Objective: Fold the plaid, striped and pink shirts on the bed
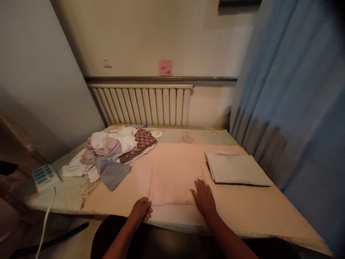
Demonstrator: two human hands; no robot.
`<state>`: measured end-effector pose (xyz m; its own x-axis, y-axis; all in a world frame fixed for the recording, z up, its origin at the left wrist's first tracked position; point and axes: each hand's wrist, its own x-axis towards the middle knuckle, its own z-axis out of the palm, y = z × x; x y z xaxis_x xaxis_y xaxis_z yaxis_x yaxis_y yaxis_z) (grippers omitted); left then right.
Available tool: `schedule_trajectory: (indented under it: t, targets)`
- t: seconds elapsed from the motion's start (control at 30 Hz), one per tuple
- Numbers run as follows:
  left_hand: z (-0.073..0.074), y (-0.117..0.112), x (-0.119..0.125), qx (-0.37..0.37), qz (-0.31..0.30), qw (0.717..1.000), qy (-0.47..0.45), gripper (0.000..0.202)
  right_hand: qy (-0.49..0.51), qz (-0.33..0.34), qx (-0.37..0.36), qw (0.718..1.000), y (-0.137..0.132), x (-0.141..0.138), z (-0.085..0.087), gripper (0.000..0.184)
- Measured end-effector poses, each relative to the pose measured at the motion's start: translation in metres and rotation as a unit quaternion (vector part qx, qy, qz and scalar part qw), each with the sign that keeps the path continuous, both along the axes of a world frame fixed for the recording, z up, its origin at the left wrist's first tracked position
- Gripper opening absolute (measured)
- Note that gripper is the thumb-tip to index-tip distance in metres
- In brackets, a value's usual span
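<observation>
A folded pale pink cloth [172, 181] lies on the pink sheet in front of me. My right hand [203, 198] rests flat on its near right corner, fingers stretched out. My left hand [141, 209] is at the cloth's near left corner by the table's front edge, fingers curled and pinching the cloth's edge. A folded striped garment [237, 169] lies just right of my right hand.
A heap of loose clothes [107, 153], white, mauve and grey with a patterned piece [140, 142], sits at the back left. A white power strip [45, 177] with a cable lies at the left edge. A radiator [142, 106] stands behind; a blue curtain [296, 108] hangs right.
</observation>
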<state>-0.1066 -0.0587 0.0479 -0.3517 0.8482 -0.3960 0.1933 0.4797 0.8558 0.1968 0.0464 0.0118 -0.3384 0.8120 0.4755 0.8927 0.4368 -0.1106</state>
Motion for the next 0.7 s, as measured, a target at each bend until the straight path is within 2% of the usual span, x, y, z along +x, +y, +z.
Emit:
schedule_trajectory:
  t: [0.13, 0.27, 0.4, 0.5, 0.57, 0.63, 0.7]
  targets:
    - [0.0, -0.001, 0.001, -0.014, 0.006, 1.0, 0.0, 0.02, -0.006, -0.004, 0.007, 1.0, 0.0, -0.001, 0.001, 0.048]
    - [0.001, 0.0, 0.002, -0.04, 0.011, 0.998, 0.037, 0.019, -0.013, -0.007, 0.022, 1.0, 0.0, 0.0, 0.001, 0.047]
    - [0.009, -0.001, 0.0, -0.05, 0.002, 0.991, 0.124, 0.018, -0.015, -0.006, 0.032, 0.999, 0.001, 0.0, 0.0, 0.045]
    - [0.02, -0.001, 0.001, -0.024, 0.012, 0.976, 0.217, 0.012, -0.013, -0.007, 0.033, 0.999, 0.001, 0.0, 0.0, 0.045]
    - [0.023, 0.005, 0.008, 0.046, 0.01, 0.948, 0.313, 0.016, -0.012, -0.006, 0.029, 0.999, 0.001, 0.0, 0.0, 0.045]
    - [0.02, 0.018, 0.022, 0.156, -0.023, 0.893, 0.42, 0.03, -0.012, -0.006, 0.025, 1.0, 0.001, -0.001, 0.0, 0.045]
    - [0.011, 0.036, 0.036, 0.243, -0.081, 0.836, 0.485, 0.041, -0.009, -0.009, 0.023, 1.0, 0.002, -0.001, -0.001, 0.045]
